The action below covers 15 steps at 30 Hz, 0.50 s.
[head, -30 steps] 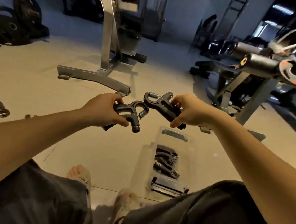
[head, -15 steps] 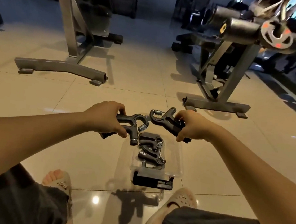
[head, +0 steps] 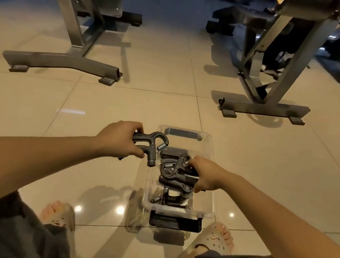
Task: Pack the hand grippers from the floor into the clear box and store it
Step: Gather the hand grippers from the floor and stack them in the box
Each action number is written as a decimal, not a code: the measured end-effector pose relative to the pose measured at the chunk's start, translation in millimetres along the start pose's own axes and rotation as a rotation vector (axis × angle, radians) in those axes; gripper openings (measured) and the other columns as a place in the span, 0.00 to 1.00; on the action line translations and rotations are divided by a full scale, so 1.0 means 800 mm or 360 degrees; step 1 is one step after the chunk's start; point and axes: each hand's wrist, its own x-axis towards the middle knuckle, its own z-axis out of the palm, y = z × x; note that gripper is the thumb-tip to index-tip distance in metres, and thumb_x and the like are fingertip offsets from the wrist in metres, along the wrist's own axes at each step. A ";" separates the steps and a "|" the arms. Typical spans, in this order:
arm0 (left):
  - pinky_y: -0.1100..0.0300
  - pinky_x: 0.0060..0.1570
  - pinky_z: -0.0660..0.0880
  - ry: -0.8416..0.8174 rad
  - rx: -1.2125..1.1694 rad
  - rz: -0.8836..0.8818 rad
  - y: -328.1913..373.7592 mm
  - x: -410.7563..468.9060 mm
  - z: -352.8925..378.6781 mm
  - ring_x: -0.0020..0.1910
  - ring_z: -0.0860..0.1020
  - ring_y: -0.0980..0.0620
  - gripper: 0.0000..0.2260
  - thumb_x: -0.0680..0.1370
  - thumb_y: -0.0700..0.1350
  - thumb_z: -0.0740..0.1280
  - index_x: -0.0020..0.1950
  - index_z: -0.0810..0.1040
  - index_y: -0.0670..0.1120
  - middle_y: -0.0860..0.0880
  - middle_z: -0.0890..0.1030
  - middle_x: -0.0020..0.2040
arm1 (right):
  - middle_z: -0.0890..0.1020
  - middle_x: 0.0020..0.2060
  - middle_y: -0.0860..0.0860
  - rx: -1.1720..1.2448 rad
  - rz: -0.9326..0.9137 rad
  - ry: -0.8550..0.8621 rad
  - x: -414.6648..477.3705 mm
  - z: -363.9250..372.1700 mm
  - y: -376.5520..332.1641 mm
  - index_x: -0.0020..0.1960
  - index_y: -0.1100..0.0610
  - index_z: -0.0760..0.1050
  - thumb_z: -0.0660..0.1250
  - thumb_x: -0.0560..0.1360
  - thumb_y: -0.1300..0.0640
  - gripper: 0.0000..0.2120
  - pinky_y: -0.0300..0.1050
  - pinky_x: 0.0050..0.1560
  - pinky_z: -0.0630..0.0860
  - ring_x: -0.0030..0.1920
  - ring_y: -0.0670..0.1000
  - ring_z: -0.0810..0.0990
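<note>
A clear plastic box (head: 208, 197) stands open on the tiled floor between my feet, with black latches at its near and far ends. Several dark hand grippers (head: 170, 197) lie inside it. My left hand (head: 120, 138) grips one dark hand gripper (head: 153, 146) by a handle, held above the box's left rim, its steel spring showing. My right hand (head: 204, 173) holds a second hand gripper (head: 174, 170) low inside the box, on top of the pile there.
Two grey steel gym machine bases stand on the floor ahead, one at the left (head: 63, 62) and one at the right (head: 264, 106). My sandalled feet (head: 214, 239) flank the box. Bare tiles lie between the box and the frames.
My right hand has dropped from above the box down into it with its hand gripper. My left hand holds its gripper at about the same height. My view has tilted further down.
</note>
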 end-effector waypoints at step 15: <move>0.57 0.37 0.74 -0.0155 -0.0377 -0.0098 -0.042 0.030 0.048 0.39 0.81 0.51 0.21 0.63 0.56 0.82 0.49 0.77 0.55 0.53 0.82 0.41 | 0.72 0.61 0.54 -0.0425 -0.0229 -0.0421 0.078 0.125 0.026 0.69 0.57 0.69 0.79 0.67 0.55 0.34 0.54 0.54 0.78 0.56 0.58 0.77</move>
